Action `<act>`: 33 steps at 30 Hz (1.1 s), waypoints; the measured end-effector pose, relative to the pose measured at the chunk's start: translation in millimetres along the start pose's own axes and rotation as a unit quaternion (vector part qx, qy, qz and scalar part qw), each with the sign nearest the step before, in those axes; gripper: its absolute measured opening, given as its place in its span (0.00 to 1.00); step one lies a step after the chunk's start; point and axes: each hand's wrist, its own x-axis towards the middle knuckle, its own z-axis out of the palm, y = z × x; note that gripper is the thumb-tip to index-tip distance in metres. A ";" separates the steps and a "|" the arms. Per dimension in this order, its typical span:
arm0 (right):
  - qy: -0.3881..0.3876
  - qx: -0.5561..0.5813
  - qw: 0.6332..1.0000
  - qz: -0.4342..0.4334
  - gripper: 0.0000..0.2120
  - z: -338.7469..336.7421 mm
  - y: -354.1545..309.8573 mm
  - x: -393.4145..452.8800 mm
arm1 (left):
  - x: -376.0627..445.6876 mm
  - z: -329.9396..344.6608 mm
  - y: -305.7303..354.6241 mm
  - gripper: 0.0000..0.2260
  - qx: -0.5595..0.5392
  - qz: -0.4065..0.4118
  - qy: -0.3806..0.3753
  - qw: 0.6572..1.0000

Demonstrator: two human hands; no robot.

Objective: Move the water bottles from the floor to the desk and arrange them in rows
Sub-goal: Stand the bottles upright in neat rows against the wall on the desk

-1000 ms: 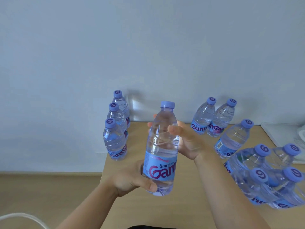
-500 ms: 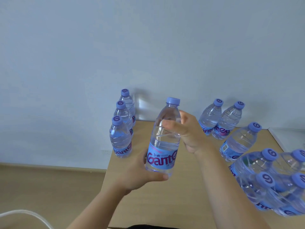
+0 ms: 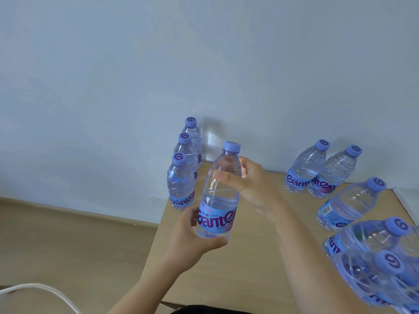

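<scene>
While three Ganten water bottles (image 3: 181, 184) already stand in a line along the left edge of the desk (image 3: 260, 257), running back toward the wall (image 3: 204, 64), we read the task as partly done. From the head view, our only view, two more bottles (image 3: 317, 171) stand side by side at the back right against the wall, one single bottle (image 3: 349, 205) stands nearer on the right, and a loose cluster (image 3: 385, 257) crowds the right foreground, cut off by the frame edge. We judge these right-side bottles are on the desk but not yet lined up, so sorting into rows is left. The floor (image 3: 68, 245) at left shows no bottles, only a white cable (image 3: 45, 288); whether any sit out of frame we cannot tell.

Grip next. We hold one bottle (image 3: 218, 193) upright above the desk, just right of the left-edge line and apart from it. Our left hand (image 3: 192, 241) wraps the base, thumb curled under the label, grasping it. Our right hand (image 3: 251, 186) grasps the upper body below the shoulder, thumb across the front, fingers behind. Both hands are clenched round this bottle. The bottom looks clear of the desk surface, so it is not yet set down.
</scene>
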 end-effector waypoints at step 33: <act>-0.076 -0.189 0.979 -0.024 0.24 99.1 45.7 12.1 | 36.9 -45.8 -101.5 0.28 0.087 -0.090 0.117 0.985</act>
